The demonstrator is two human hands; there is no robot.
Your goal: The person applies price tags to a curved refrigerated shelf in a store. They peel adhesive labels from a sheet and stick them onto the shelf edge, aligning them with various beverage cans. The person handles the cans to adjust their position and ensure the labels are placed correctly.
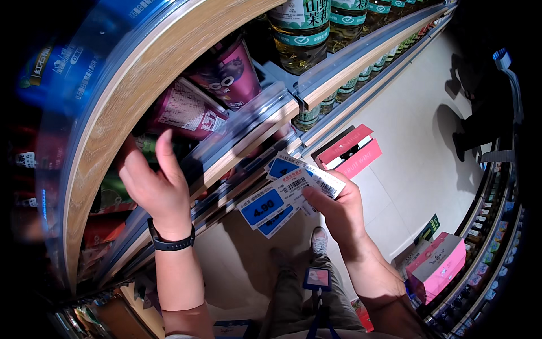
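My left hand, with a dark wristband at the wrist, reaches in at the shelf below some purple drink cups. Its thumb is raised and apart; the fingertips are hidden behind the wooden edge of the upper shelf, so whether they touch or hold anything does not show. In front of the shelves, my right hand grips a fanned stack of paper price tags with blue panels and barcodes, the thumb on top.
Bottles of tea stand on the shelf at the top. On the floor are a red carton and a pink carton. Another person's dark-clothed leg is at the right, near a curved shelf of small goods.
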